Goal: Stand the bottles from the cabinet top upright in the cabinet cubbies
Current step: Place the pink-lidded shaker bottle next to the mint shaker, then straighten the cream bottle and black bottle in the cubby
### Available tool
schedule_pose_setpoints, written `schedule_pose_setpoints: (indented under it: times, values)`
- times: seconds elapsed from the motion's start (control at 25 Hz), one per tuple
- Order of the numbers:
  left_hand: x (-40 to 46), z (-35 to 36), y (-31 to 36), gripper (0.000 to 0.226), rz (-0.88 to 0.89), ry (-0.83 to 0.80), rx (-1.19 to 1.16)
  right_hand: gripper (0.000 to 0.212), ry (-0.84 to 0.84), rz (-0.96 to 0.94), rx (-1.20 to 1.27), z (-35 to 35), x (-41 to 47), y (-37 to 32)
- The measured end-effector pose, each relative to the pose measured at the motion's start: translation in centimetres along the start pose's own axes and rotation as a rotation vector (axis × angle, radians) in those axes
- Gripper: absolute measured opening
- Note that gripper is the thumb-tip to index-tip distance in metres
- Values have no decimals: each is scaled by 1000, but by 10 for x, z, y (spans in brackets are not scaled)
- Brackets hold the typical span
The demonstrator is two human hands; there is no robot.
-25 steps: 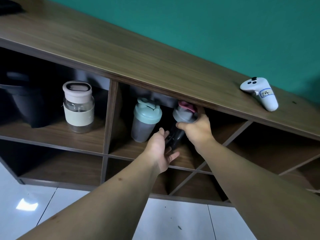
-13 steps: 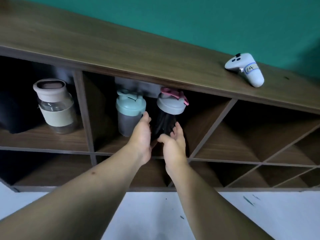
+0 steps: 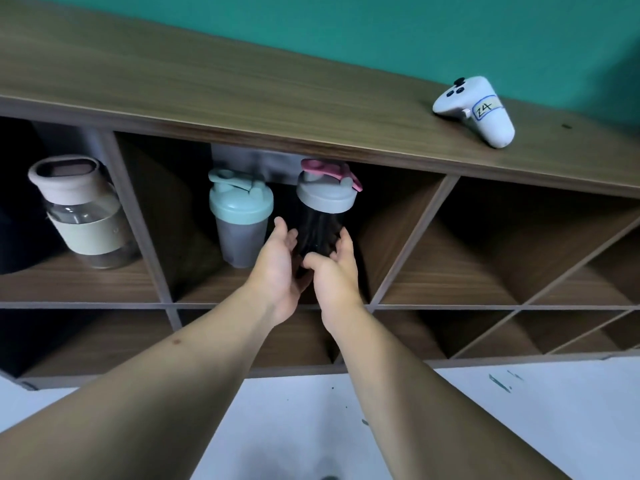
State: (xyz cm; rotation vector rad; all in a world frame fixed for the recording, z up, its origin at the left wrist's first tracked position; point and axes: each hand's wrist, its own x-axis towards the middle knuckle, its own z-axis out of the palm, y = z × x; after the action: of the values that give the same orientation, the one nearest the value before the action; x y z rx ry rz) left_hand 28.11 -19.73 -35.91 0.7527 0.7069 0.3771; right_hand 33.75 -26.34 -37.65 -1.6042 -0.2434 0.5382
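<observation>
Wood-grain cabinet, teal wall — both hands' fingers open beside dark bottle; white floor

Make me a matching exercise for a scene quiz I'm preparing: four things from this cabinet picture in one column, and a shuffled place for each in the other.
Things
1. white controller
2. glass bottle with beige sleeve
3. mint-lidded shaker
4. dark shaker with grey and pink lid

Places
A. between the two open hands
B. on the cabinet top, at the right
C. in the left cubby
D. in the middle cubby, on its left side

Pairs: 1-B, 2-C, 3-D, 4-A
</observation>
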Motion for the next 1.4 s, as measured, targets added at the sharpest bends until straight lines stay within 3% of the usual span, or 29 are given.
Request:
schedule_pose_setpoints:
  times: [0.12,0.24,0.32,0.4,0.52,0.72,0.84,0.92,1.0,1.08,1.16,1.32,1.4]
  values:
    - [-9,0,4,45,35,89,84,92,84,17,-52,1,-11,-3]
    - [-11,-9,6,43,115,342,231,48,219,-23,-207,7,-30,8]
    - [-19,-16,11,33,191,507,307,41,105,-34,-234,22,-33,12]
    - [-22,-28,18,40,236,588,302,55,-35,-26,-193,41,-32,5]
    - [-11,-44,24,77,215,467,155,77,-187,-9,-78,66,-30,-7]
    - [-11,-58,36,52,110,231,-90,81,-173,31,-63,86,-21,-1]
    - [-21,-56,40,46,67,181,-154,82,-145,24,-74,91,-20,6]
    - [-21,-57,38,53,41,218,-158,68,-54,28,-73,93,-24,11]
    - [-10,-68,34,73,31,260,-2,39,39,32,-113,94,-30,18]
    - [-14,-80,36,69,4,340,230,16,33,128,-80,98,-42,22]
    - [-49,-84,53,55,-42,323,387,19,-39,188,-134,105,-60,22]
    - [-99,-132,83,41,-235,317,520,13,-217,68,-350,142,-113,-1]
    - [-104,-169,95,37,-165,384,561,22,-323,68,-365,170,-133,-10]
